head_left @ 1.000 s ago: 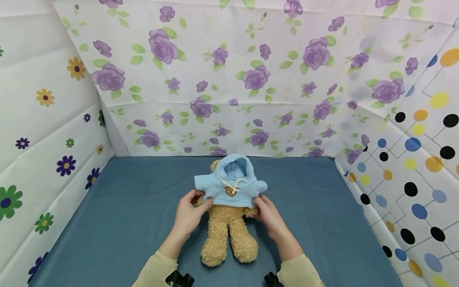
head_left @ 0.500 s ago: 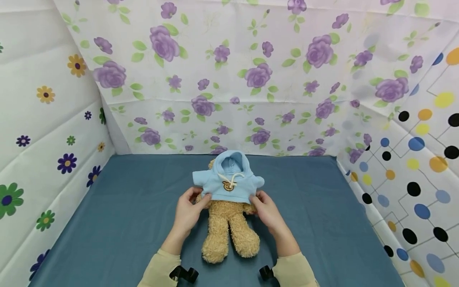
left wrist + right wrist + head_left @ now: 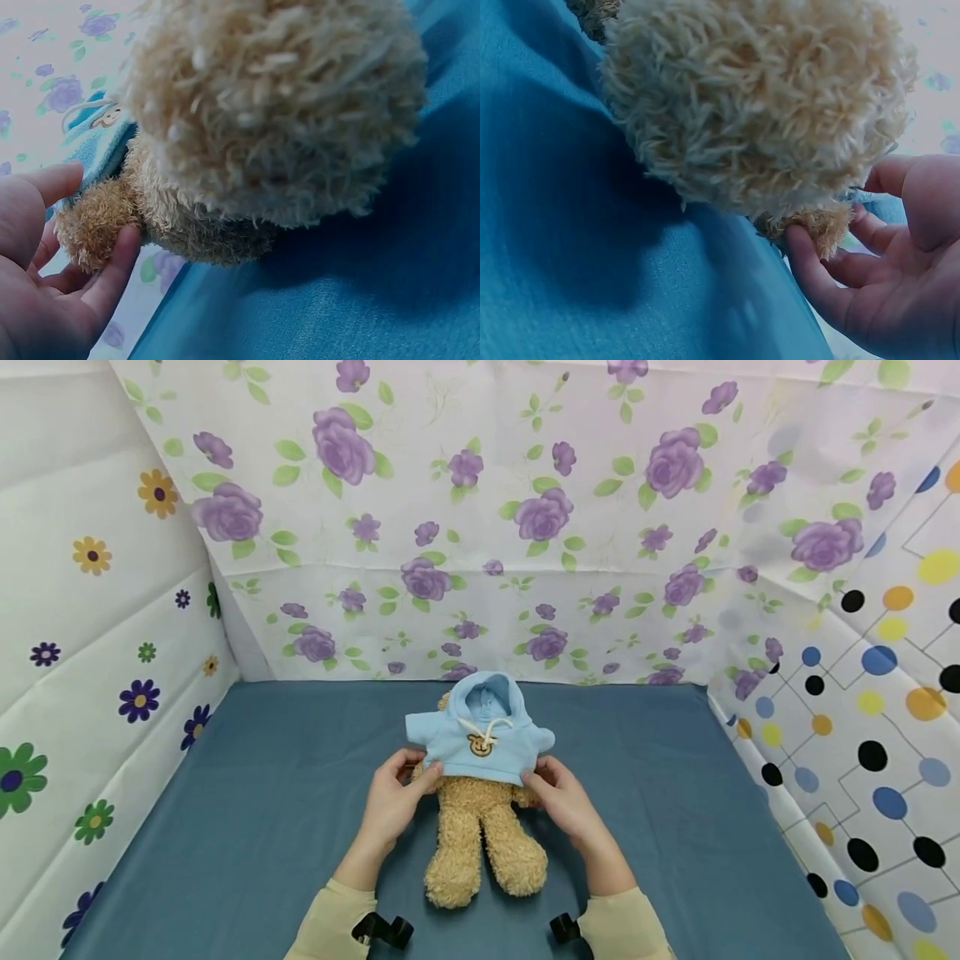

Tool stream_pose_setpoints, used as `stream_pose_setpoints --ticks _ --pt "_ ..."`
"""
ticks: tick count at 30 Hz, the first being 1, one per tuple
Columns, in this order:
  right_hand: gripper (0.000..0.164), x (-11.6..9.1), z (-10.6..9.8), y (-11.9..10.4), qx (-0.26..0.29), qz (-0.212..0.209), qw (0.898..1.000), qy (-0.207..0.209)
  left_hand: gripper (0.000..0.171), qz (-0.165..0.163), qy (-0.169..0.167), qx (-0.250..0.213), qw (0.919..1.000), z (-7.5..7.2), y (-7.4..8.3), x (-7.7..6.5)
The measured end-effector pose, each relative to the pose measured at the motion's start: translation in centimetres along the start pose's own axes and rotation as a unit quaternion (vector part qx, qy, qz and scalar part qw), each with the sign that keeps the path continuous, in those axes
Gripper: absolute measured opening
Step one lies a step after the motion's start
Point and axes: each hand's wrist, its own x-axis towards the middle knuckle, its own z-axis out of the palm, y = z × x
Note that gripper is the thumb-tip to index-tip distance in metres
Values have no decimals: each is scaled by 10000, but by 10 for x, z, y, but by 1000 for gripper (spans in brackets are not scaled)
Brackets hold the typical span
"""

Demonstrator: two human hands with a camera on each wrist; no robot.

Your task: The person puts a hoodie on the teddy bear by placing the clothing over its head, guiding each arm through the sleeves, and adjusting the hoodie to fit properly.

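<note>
Just below the head view's centre, a light-blue hoodie (image 3: 459,748) covers the upper body of a teddy bear (image 3: 468,806). Thumbs against fingers, the left hand (image 3: 392,800) pinches the hoodie's lower-left corner, the right hand (image 3: 566,803) its lower-right.

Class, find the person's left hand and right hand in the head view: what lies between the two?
Between the left hand and right hand lie the teddy bear's furry middle and the blue hoodie's lower edge, as the head view shows.
</note>
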Motion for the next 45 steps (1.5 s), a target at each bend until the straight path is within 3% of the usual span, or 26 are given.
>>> stream_pose_setpoints --ticks 6,11,16,22,32,36,40,45 --pt "36 -2 -2 2 -263 -265 9993 -44 34 78 19 156 9998 0 -1 0" --pt "49 -2 0 1 -661 -560 9961 171 39 401 -33 522 9978 0 0 1" --pt "50 3 3 -3 -613 -594 9953 449 39 688 -173 820 9941 3 5 4" --pt "58 6 2 -5 -471 -572 9951 654 33 692 -165 1042 9920 8 8 10" --pt "29 2 6 -5 -960 -715 9925 232 19 642 -51 789 9948 9 9 9" --pt "19 4 8 -3 -1133 -755 9902 311 12 639 38 869 9942 8 7 10" --pt "16 5 9 -6 -1315 -807 9868 483 10 1022 68 1261 9867 5 11 14" --pt "16 7 6 -15 -1594 -1048 9794 658 17 1587 50 1966 9675 1 23 22"
